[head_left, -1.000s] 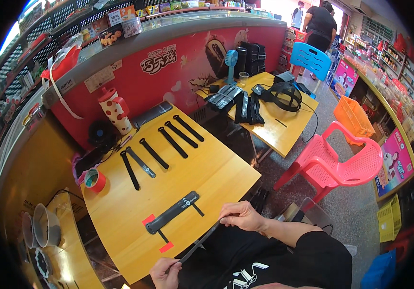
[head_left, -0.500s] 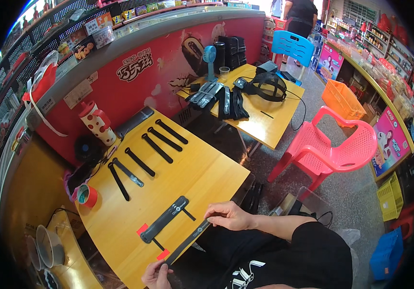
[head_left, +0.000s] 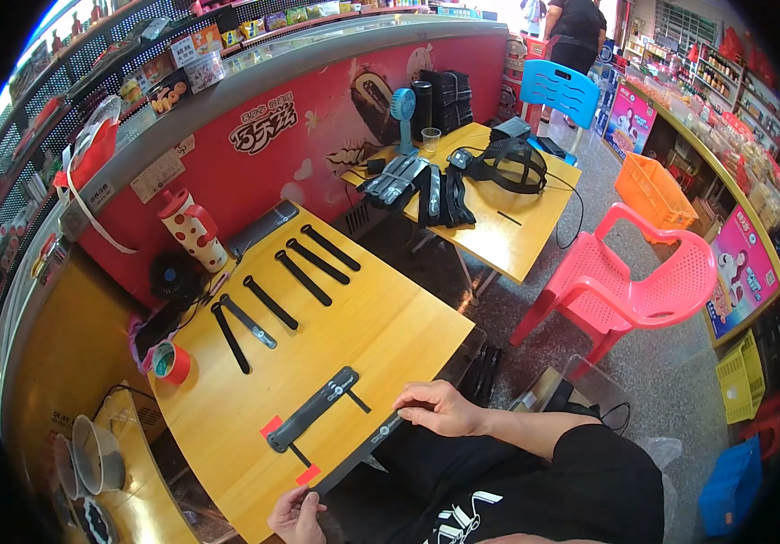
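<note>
Now left hand [head_left: 297, 517], right hand [head_left: 440, 410] pinch black strap [head_left: 359, 456], seemingly straightening it; near table [head_left: 390, 335] edge, next move likely needs steady tension.

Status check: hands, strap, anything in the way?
Left hand and right hand pinching opposite ends of dark strap. Strap stretched along table's near edge. No obstruction visible between hands.

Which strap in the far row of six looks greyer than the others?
The second strap from the left: its face looks grey with a pale mark, while the other five straps look black.
</note>
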Demonstrator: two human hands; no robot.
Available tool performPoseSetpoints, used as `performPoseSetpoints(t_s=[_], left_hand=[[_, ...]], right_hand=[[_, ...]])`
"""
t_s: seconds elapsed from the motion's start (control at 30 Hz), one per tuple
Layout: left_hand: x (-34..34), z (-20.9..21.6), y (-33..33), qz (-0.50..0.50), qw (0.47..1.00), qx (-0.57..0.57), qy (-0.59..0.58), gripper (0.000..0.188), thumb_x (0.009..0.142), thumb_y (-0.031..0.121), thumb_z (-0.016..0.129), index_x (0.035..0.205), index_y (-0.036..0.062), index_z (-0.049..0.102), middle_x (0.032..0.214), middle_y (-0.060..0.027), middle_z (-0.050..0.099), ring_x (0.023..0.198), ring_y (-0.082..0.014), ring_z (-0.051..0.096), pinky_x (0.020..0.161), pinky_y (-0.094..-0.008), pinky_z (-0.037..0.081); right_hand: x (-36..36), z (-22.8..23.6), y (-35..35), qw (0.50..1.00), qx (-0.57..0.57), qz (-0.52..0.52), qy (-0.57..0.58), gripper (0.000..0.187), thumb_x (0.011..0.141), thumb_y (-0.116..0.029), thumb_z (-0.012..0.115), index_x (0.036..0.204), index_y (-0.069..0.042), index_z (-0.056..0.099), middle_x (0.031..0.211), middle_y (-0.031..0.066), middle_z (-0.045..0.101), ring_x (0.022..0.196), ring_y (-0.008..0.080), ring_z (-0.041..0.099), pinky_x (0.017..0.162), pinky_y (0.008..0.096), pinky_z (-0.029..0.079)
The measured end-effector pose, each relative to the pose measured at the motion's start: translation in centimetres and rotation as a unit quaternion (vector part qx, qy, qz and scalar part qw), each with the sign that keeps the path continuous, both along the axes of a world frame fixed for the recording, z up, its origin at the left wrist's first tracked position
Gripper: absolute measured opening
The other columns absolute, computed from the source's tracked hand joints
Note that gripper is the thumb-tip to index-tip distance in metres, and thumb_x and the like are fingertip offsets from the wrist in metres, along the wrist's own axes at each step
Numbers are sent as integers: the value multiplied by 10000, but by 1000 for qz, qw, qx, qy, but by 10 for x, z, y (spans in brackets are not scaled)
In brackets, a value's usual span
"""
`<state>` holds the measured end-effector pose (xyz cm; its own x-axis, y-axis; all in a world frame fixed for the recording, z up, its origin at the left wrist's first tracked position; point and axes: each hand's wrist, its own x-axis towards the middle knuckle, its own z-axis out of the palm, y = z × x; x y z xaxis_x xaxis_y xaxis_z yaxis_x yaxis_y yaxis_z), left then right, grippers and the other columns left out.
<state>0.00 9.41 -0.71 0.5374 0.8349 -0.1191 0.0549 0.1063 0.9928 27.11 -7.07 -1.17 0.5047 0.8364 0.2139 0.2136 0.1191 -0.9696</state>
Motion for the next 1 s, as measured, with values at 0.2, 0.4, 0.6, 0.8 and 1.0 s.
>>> performPoseSetpoints(t_s=[0.2,0.4,0.6,0.8,1.0], left_hand=[[-2,-11,5,-10,1000,8,-23,193,887,-59,674,1078,-50,695,955,-111,714,796,-166,664,689,-256,539],[-3,-8,8,-35,999,-10,-25,232,888,-82,656,1116,-51,685,991,-120,713,811,-169,668,713,-262,549],[5,-15,20,-36,995,-2,-94,250,878,-99,657,1121,-43,685,985,-123,711,795,-159,665,689,-259,544],[7,-37,35,-2,1000,-22,-14,252,870,-65,691,1118,-24,695,943,-113,712,724,-150,657,650,-237,531],[2,-56,46,-19,999,44,-20,264,883,5,661,1137,-57,626,966,-165,669,761,-203,671,671,-306,548]], right_hand=[[2,-1,6,1000,-20,3,16,96,917,6,626,1009,3,654,864,59,632,793,122,602,697,255,470],[7,-6,10,1000,-10,4,2,107,917,3,629,1020,4,656,884,62,642,805,124,608,711,253,477],[5,-7,17,997,-1,-26,68,82,913,5,634,994,-4,639,866,49,623,811,109,599,733,253,485],[14,-16,25,999,9,-24,-20,66,909,7,641,971,-15,632,842,35,605,788,100,587,698,251,476],[15,-23,30,1000,-15,-13,-10,47,906,6,641,953,1,642,843,37,610,760,100,577,662,245,463]])
